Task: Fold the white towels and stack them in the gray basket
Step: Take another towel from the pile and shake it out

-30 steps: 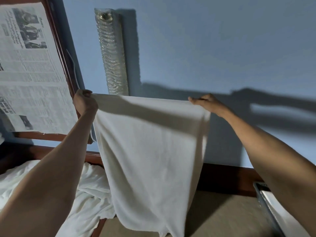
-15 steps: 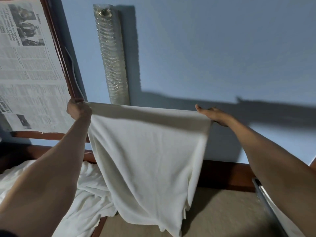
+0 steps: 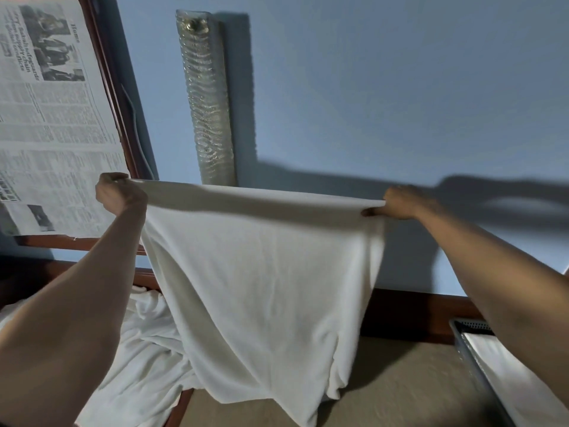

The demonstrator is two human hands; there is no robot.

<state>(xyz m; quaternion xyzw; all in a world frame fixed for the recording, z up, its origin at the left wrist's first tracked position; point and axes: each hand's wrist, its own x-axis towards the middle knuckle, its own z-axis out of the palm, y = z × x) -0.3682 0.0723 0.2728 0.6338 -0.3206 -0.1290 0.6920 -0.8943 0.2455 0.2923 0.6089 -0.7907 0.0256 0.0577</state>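
Blue wall (image 3: 369, 87): background, with arm shadows across its right part.

Lamp (image 3: 209, 103): long, rippled glass, mounted upright on the wall.

Newspaper (image 3: 52, 134): sheets covering a dark wood frame (image 3: 107, 87), upper left. A thin white cord (image 3: 138, 131) runs down beside the frame.

Towel (image 3: 261, 288): white, held up before the wall. Its top edge is stretched almost level between the two hands and the body hangs loose. The lower edge hangs over the surface; contact cannot be told.

Left hand (image 3: 118, 194): fist closed round the towel's upper left corner.

Right hand (image 3: 400, 203): thumb and fingers pinching the upper right corner.

Heap (image 3: 144, 349): white towels, crumpled, lower left, partly behind the left forearm and the hanging towel.

Rail (image 3: 409, 315): dark wood, along the foot of the wall.

Surface (image 3: 400, 380): tan, below the rail.

Basket (image 3: 472, 325): gray, perforated wall, lower right, partly hidden by the right forearm. A flat white cloth (image 3: 508, 380) lies inside.
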